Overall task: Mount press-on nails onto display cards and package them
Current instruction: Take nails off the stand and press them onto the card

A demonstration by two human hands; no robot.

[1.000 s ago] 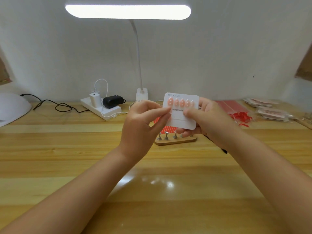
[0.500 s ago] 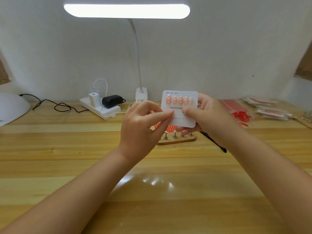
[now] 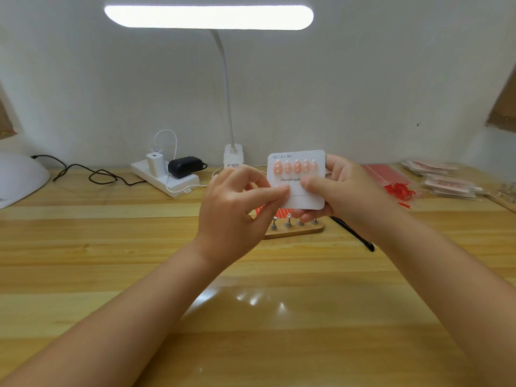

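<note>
The right hand [image 3: 343, 191] holds a white display card [image 3: 304, 196] up in the air, above the surface [image 3: 111, 261]. Its thumb lies across the front of the card and its fingers curl behind it, so its grip is closed on the card. The left hand [image 3: 234, 208] meets the card from the other side. Its thumb and first finger pinch together at the card's lower left part. Something small may be in that pinch, but it is too hidden to tell.

On the top half of the card sit five pink press-on nails [image 3: 296, 166] in a row, side by side. Under them is the word "Handmade". The bottom half of the card is mostly bare white.

Just below the hands, on the surface, lies a small wooden stand [image 3: 296, 231] with little metal pegs standing up on it. A red striped sheet [image 3: 268, 212] peeks out just behind it. A thin black tool [image 3: 354, 233] lies near the right wrist.

Farther to the right are red scraps [image 3: 399, 191] and a pile of clear bags [image 3: 446, 185] with pink things inside. They are too small to make out.

Behind the hands stands a white lamp [image 3: 208, 16] with its light on. To the left of it is a white power strip [image 3: 167, 180] with a white plug and a black plug in it. A white rounded thing [image 3: 19, 180] sits far to the left.
</note>
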